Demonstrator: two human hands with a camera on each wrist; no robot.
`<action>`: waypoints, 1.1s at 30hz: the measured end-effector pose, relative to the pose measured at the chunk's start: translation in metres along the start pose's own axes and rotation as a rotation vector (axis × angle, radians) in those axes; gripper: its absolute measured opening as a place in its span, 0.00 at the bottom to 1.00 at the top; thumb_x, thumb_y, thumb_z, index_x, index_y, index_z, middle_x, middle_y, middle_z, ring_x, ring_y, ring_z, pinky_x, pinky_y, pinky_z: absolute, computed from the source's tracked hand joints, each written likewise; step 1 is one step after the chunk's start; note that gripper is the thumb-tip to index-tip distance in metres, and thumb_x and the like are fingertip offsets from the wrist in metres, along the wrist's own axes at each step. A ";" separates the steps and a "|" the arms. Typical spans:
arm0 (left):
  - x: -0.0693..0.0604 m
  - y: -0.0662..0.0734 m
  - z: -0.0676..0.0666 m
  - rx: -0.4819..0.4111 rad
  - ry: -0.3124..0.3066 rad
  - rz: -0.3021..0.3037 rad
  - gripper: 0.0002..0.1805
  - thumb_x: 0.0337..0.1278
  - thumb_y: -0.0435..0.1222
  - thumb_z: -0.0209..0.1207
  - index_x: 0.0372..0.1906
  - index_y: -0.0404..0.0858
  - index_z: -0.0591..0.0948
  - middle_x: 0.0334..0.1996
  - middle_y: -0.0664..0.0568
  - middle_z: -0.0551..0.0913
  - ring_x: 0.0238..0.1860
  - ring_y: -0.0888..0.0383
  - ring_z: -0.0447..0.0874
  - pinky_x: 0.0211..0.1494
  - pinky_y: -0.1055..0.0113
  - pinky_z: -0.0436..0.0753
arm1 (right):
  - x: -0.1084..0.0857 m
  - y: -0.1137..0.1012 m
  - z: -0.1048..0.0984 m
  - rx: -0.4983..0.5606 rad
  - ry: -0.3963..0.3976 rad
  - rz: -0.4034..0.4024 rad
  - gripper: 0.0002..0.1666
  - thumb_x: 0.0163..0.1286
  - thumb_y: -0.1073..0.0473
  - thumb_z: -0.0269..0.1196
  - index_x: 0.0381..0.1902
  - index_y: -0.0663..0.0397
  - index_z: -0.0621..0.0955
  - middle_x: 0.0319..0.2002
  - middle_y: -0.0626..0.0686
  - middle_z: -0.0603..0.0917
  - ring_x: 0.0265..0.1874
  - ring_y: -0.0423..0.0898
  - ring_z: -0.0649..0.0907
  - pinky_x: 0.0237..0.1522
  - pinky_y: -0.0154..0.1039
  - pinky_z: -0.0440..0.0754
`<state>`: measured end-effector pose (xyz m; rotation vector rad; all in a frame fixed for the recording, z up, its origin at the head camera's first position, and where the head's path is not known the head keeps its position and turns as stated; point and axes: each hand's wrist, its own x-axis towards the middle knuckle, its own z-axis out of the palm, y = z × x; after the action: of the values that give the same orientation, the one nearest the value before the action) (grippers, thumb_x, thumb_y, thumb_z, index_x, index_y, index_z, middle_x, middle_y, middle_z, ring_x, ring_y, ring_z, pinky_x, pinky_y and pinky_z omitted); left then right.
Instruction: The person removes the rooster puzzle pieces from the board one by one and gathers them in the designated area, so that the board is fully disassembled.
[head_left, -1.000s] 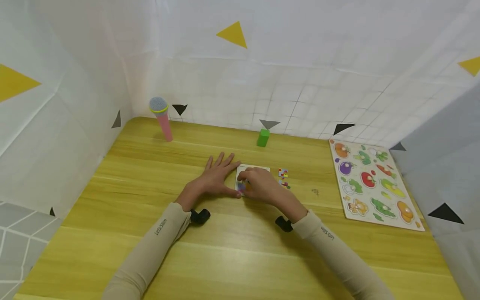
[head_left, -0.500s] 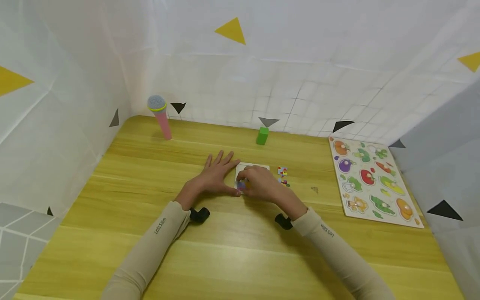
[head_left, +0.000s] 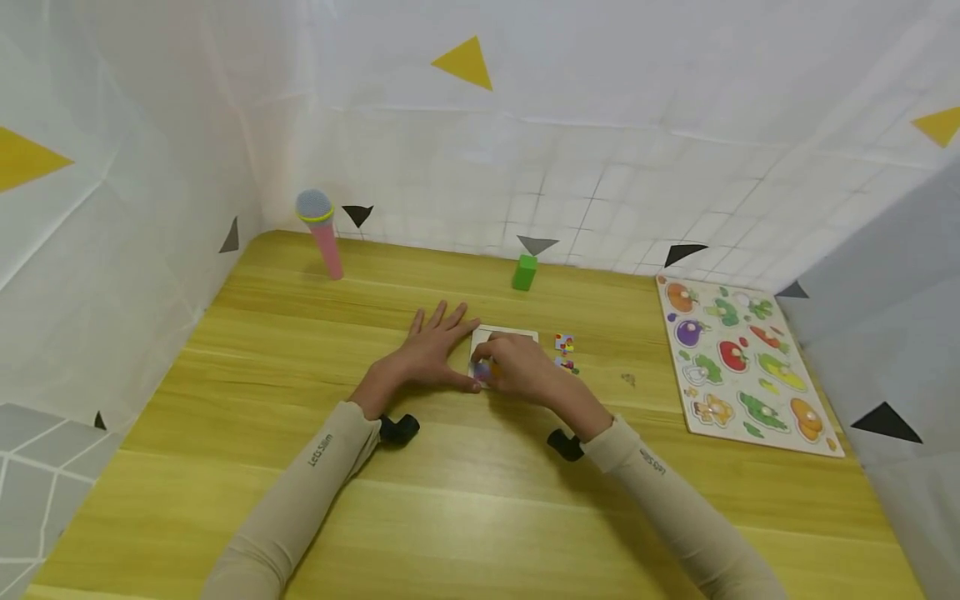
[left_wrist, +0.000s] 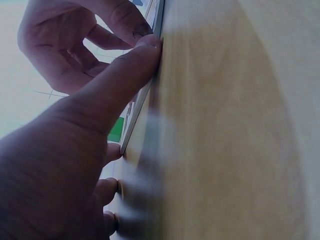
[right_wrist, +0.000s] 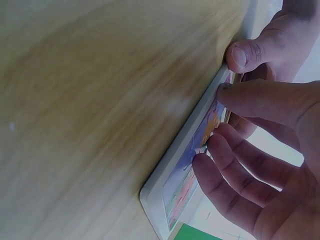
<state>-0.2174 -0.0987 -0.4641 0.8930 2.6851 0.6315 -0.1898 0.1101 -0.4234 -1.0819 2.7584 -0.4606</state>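
A small jigsaw puzzle in a pale frame [head_left: 486, 332] lies flat on the wooden table. My left hand [head_left: 427, 357] rests beside it with fingers spread; its thumb lies along the near left corner and its index fingertip touches the far left corner. My right hand [head_left: 525, 367] is over the frame, fingers bent. In the right wrist view its thumb and fingertips are on a colourful puzzle piece [right_wrist: 212, 122], apparently pinching it at its edges. Much of the picture is hidden under that hand. Two loose puzzle pieces [head_left: 565, 342] lie just right of the frame.
A green block [head_left: 525, 272] stands behind the frame. At the back left a pink toy microphone [head_left: 327, 250] stands upright. A vegetable peg puzzle board [head_left: 750, 367] lies on the right. White sheeting [head_left: 420, 167] encloses the table's back and sides.
Both hands stay in nearly the same place. The right fingers shift only very slightly over the frame, and the head view tilts a little.
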 end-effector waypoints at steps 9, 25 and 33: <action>0.000 0.000 -0.002 -0.013 -0.003 -0.005 0.61 0.45 0.68 0.67 0.81 0.48 0.54 0.81 0.47 0.39 0.78 0.41 0.27 0.73 0.38 0.28 | 0.000 -0.002 0.000 0.017 0.017 0.031 0.15 0.60 0.64 0.73 0.46 0.52 0.88 0.40 0.52 0.83 0.32 0.45 0.79 0.36 0.42 0.80; 0.000 -0.003 -0.001 0.007 -0.021 -0.002 0.62 0.44 0.71 0.65 0.81 0.50 0.53 0.81 0.47 0.37 0.78 0.42 0.25 0.73 0.38 0.27 | -0.005 -0.002 0.002 0.041 0.054 -0.005 0.14 0.60 0.64 0.74 0.45 0.53 0.86 0.40 0.53 0.80 0.30 0.43 0.78 0.34 0.38 0.78; 0.001 -0.002 0.000 0.003 -0.022 0.002 0.62 0.44 0.70 0.66 0.81 0.49 0.54 0.81 0.47 0.38 0.78 0.42 0.25 0.73 0.38 0.27 | -0.007 -0.001 0.002 0.022 0.075 -0.016 0.17 0.57 0.61 0.76 0.43 0.55 0.84 0.38 0.54 0.79 0.28 0.44 0.75 0.32 0.38 0.77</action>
<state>-0.2191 -0.0998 -0.4654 0.8978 2.6667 0.6152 -0.1839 0.1136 -0.4251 -1.1047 2.8035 -0.5428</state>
